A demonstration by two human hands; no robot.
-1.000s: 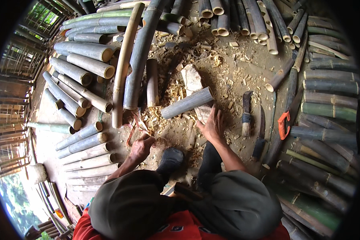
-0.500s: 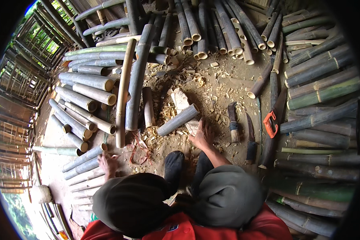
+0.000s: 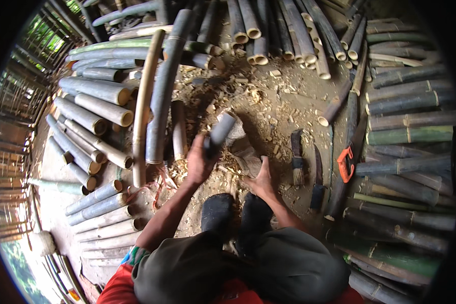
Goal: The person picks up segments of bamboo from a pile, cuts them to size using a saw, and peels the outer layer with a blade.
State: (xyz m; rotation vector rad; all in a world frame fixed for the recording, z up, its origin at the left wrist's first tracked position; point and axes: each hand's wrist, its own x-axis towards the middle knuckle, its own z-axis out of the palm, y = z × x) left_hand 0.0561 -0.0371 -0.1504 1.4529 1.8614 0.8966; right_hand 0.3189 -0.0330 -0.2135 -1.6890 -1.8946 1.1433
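Note:
My left hand [image 3: 198, 163] grips the lower end of a short grey-green bamboo section [image 3: 221, 130], held tilted up above the chip-strewn ground. My right hand [image 3: 261, 178] rests with spread fingers on the ground next to a pale chopping block [image 3: 244, 148], holding nothing. My dark shoes [image 3: 218, 213] sit just below both hands, with my knees in dark trousers at the bottom.
A long curved bamboo pole [image 3: 163, 86] and a thin tan pole [image 3: 143, 106] lie left of my hands. Cut bamboo tubes [image 3: 93, 109] are stacked left, top and right. A wooden mallet [image 3: 297, 157], a dark blade [image 3: 317, 178] and an orange-handled saw [image 3: 345, 164] lie to the right.
My left hand has come in from the left, taken hold of the short bamboo section and raised it off the ground. My right hand has stayed by the block.

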